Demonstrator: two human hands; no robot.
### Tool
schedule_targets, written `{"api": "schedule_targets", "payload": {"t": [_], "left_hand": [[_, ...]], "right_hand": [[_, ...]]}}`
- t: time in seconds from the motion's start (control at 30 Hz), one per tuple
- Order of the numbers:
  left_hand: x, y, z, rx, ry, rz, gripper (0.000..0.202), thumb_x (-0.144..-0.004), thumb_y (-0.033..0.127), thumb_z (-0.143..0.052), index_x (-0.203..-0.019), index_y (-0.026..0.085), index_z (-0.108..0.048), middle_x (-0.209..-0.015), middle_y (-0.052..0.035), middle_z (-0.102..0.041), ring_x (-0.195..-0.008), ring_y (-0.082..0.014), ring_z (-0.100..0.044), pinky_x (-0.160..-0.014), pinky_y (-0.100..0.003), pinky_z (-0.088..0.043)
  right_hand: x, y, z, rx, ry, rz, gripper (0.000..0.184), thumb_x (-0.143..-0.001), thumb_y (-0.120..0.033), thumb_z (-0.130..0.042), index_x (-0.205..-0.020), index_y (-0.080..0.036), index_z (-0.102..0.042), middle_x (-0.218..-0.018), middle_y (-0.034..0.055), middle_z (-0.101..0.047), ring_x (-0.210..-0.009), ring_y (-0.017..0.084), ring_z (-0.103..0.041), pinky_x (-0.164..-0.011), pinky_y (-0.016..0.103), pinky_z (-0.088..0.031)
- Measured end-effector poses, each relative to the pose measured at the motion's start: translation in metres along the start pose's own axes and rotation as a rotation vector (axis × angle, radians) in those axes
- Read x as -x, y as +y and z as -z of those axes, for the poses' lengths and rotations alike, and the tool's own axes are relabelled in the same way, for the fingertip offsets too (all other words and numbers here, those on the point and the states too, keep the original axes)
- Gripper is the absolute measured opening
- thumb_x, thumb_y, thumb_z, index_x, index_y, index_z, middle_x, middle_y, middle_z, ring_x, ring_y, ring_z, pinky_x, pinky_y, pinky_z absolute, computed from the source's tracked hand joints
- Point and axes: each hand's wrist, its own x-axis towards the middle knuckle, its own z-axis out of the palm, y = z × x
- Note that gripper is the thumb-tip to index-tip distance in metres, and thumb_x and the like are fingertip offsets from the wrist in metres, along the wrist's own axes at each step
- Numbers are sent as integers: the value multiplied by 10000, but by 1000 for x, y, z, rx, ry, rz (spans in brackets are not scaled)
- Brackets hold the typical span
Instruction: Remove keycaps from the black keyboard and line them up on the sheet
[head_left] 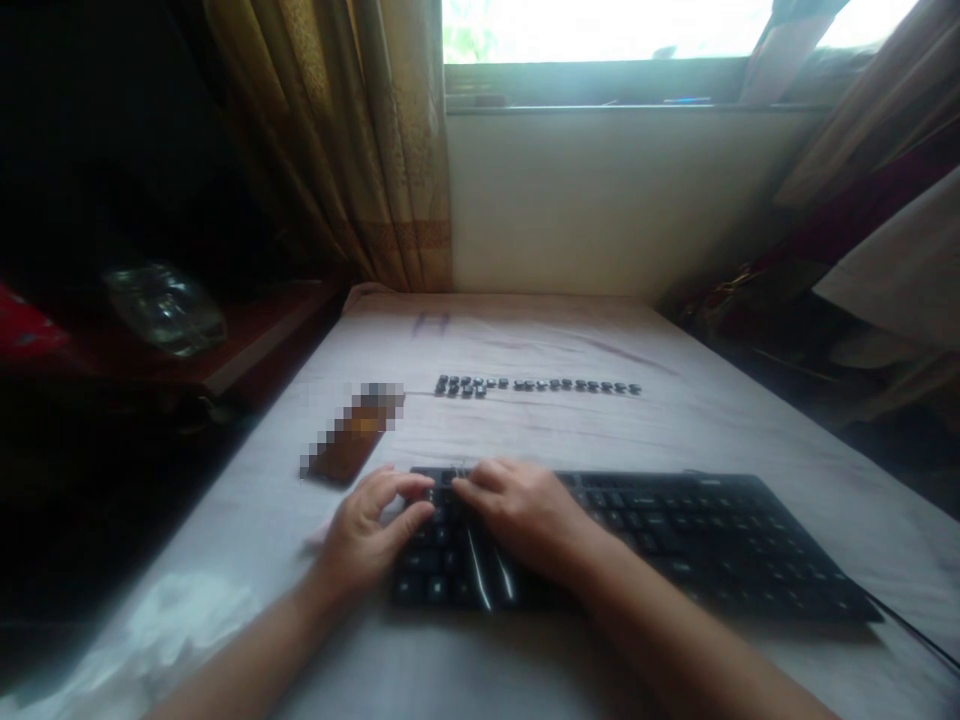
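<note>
A black keyboard (675,540) lies on the white cloth in front of me. My right hand (517,500) rests over its left part, fingers closed round a shiny two-armed metal tool (480,570); thin tips show beyond the fingers, and the tool's exact kind is unclear. At the keyboard's upper left corner, the curled thumb and forefinger of my left hand (375,520) press close about a key, but blur hides what lies between them. Beyond the keyboard, several loose black keycaps (555,384) are lined up, doubled at the left end.
A brown phone-like slab (349,445), partly pixelated, lies left of the keycaps. The cloth-covered table (525,330) reaches a wall below a window. A cable (915,625) trails right from the keyboard. Crumpled whitish material (187,620) lies front left; a clear container (169,310) stands on a side shelf.
</note>
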Motion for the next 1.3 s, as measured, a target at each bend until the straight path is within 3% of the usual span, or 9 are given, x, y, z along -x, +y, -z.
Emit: {"api": "schedule_targets", "payload": {"t": [0.4,0.53,0.63,0.73,0.9,1.13,1.3], "left_hand": [[0,1,0,5,-2,-21,195,-827,378,-615,-949,253,-702,-828,-5,-723,-942,-215,-662,-995,-464,-450],[0,1,0,7,-22,-37,174,-827,356,-624,-952,261,-699,-841,0,-729,-955,-217,-661,-1011,-468,-433],[0,2,0,32,-32,-55,153,-815,346,-642,-923,258,-706,-870,0,-740,-935,-210,-670,-1028,-447,-422],[-1,3,0,70,-52,-39,136,-808,327,-651,-896,249,-718,-878,-3,-745,-917,-202,-678,-1037,-423,-419],[0,3,-1,112,-57,8,171,-807,338,-651,-931,262,-740,-925,-15,-758,-940,-212,-685,-1014,-423,-449],[4,-3,-1,67,-55,-11,212,-831,315,-623,-1023,283,-706,-955,-13,-752,-1013,-215,-665,-944,-402,-511],[3,-2,-1,3,-38,-105,202,-862,268,-577,-1041,271,-671,-884,-7,-748,-950,-193,-676,-941,-415,-508]], "right_hand": [[-2,-1,8,-14,-128,-29,123,-882,-159,-562,-910,-184,-679,-811,50,-642,-663,157,-535,-567,254,-390],[-3,-6,9,-103,23,-94,175,-881,-135,-520,-932,-192,-678,-838,42,-670,-696,157,-578,-616,254,-439],[-4,-14,7,-220,129,-115,166,-905,-215,-520,-948,-174,-675,-852,44,-685,-705,150,-608,-636,244,-468],[-4,-21,3,-261,188,-101,186,-918,-287,-537,-958,-181,-685,-825,33,-698,-680,139,-627,-622,229,-477],[-6,-23,-1,-258,271,-110,176,-924,-251,-529,-953,-178,-686,-804,31,-719,-671,142,-657,-634,229,-498],[-7,-18,3,-324,141,-205,111,-874,-212,-565,-901,-175,-666,-807,37,-708,-672,153,-658,-626,233,-508],[-6,11,10,-287,103,-372,122,-829,-199,-608,-940,-199,-659,-901,40,-711,-750,162,-662,-674,258,-505]]}}
